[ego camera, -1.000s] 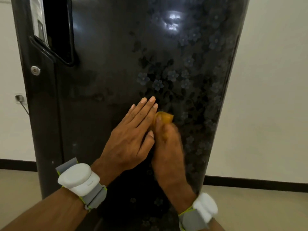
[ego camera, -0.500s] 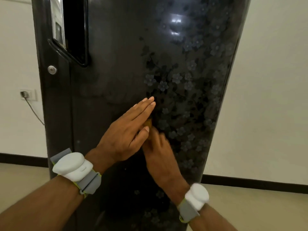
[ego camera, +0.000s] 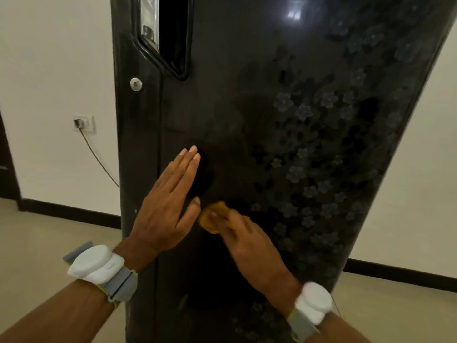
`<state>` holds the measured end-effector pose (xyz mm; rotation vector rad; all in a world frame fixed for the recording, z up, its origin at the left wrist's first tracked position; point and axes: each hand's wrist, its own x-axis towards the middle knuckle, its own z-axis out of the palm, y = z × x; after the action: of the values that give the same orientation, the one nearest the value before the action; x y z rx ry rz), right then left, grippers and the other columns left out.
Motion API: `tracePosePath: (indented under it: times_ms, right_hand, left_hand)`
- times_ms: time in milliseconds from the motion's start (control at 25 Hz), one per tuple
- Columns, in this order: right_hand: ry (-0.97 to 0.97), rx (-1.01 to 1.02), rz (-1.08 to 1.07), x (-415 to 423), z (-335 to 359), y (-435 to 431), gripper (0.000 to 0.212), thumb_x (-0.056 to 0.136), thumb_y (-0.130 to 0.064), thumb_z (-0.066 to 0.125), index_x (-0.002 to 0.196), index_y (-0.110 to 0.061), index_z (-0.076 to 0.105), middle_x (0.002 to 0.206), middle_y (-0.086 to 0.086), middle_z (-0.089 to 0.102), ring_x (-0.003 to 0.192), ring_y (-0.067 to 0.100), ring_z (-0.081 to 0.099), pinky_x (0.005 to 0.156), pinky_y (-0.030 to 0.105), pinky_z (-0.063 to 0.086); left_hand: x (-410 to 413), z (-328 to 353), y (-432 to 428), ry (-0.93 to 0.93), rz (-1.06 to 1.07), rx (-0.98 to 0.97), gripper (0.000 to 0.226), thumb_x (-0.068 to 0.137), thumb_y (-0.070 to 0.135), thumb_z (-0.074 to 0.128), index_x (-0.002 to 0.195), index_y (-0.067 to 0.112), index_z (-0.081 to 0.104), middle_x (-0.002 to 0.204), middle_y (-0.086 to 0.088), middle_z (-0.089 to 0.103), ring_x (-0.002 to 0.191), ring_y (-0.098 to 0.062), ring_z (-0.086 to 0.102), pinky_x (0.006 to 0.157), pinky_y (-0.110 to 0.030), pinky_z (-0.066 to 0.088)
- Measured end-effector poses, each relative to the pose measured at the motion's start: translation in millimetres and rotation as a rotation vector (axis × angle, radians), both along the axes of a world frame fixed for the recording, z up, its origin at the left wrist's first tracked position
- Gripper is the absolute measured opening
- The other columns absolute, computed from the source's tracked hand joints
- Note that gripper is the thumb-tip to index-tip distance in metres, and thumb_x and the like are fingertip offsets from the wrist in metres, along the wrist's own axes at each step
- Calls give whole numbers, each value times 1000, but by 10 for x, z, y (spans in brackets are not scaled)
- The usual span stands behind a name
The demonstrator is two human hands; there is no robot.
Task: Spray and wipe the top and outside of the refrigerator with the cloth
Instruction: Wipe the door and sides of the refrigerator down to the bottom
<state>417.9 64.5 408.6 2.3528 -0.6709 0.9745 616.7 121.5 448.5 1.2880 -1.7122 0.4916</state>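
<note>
Wall (ego camera: 49, 58) in plain white fills the far left, with a socket (ego camera: 84, 123) and a plugged-in cord (ego camera: 99, 159) running down toward the refrigerator (ego camera: 272, 95), which stands tall and glossy black through the middle of the view. Its recessed handle (ego camera: 168, 33) sits high on the left side of the door, a small round lock (ego camera: 136, 84) just below it, and a faint flower print spreads over the right half. Lower down, the left hand (ego camera: 168, 209) lies flat against the door, fingers straight and together, holding nothing; it seems to be bracing rather than cleaning. Just to its right, almost touching the left thumb, the cloth (ego camera: 212, 216) shows as a small bunched yellow-orange pad pressed to the door, and the right hand (ego camera: 247, 238) is closed over it, blurred as though mid-stroke. So the two hands sit close side by side, the cloth between them but gripped only by the right. Both wrists carry white bands. No spray bottle is in view, so spraying looks either finished or set aside for now. As a judgement, the work is somewhere in the middle: the mid-height front of the door is being wiped, the lower door and the handle area may yet need passes, and the top and side panels cannot be seen, so their state cannot be told. More white wall and dark skirting close the right edge.
</note>
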Motion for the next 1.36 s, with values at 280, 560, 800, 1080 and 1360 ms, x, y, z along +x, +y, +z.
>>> tracePosePath:
  times_ms: [280, 560, 800, 1080, 1360]
  right_hand:
    - [-455, 96, -35, 482, 537, -78, 37, 99, -16, 47, 136, -10, 50, 124, 10, 55, 106, 23, 59, 88, 31, 53]
    - [21, 58, 42, 185, 344, -264, 43, 94, -16, 44, 133, -18, 59, 127, 6, 56, 102, 31, 63, 83, 34, 52]
    - [491, -171, 162, 1012, -246, -31, 45, 95, -15, 42, 137, -9, 54, 141, 15, 51, 107, 33, 61, 84, 41, 53]
    - [-182, -101, -42, 1242, 227, -124, 46, 99, -8, 43, 144, -9, 46, 131, 20, 53, 102, 35, 59, 79, 44, 49]
    - [34, -246, -72, 1461, 45, -97, 43, 97, -15, 51, 140, -16, 52, 122, 16, 59, 92, 31, 59, 70, 42, 39]
  left_hand:
    - [261, -148, 36, 104, -77, 13, 82, 80, 18, 45, 155, 3, 15, 165, -7, 11, 153, -22, 7, 121, -55, 19]
    - [488, -284, 166, 165, -123, -41, 82, 77, 12, 48, 151, -6, 18, 163, -15, 18, 152, -26, 17, 120, -47, 27]
    - [606, -412, 155, 133, -132, -43, 82, 77, 8, 51, 150, -9, 19, 161, -19, 22, 150, -27, 21, 121, -41, 27]
    - [822, -553, 250, 203, -174, 9, 80, 79, 11, 43, 152, -5, 16, 162, -15, 22, 150, -20, 23, 121, -35, 26]
    - [1142, -939, 395, 351, -100, 4, 68, 85, 17, 36, 151, 2, 29, 153, -11, 42, 134, -21, 50, 109, -45, 44]
